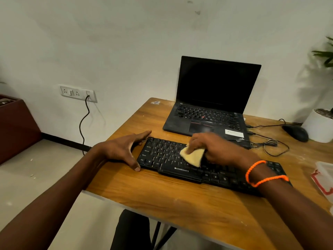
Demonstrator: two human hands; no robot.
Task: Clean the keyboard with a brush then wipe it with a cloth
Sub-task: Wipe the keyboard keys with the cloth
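A wooden table (180,201) fills the lower right, set against a white wall (126,42). On its far side stands an open black laptop (212,98) with a dark screen. In front of the laptop, nearer the person, lies the black keyboard (162,156), angled so its left end points toward the table's left edge and its right end runs under the right forearm.

A white pot (319,127) with a green plant stands at the far right of the table, and a black mouse (295,132) sits just beside it, its cable looping across the wood toward the laptop. A clear plastic box with a red edge (322,177) shows at the right border.

On the wall to the left is a socket plate (77,92) with a black cord (83,123) hanging down from it.

The left hand (124,150) braces the keyboard's left end: the fingers are straight and close together along the far corner, the thumb spread wide and resting at the near corner.

The right hand (214,147), with orange bands (259,174) at the wrist, pinches a folded pale yellow cloth (192,156) between curled fingers and thumb and presses it onto the keys near the keyboard's middle; the hand is slightly blurred
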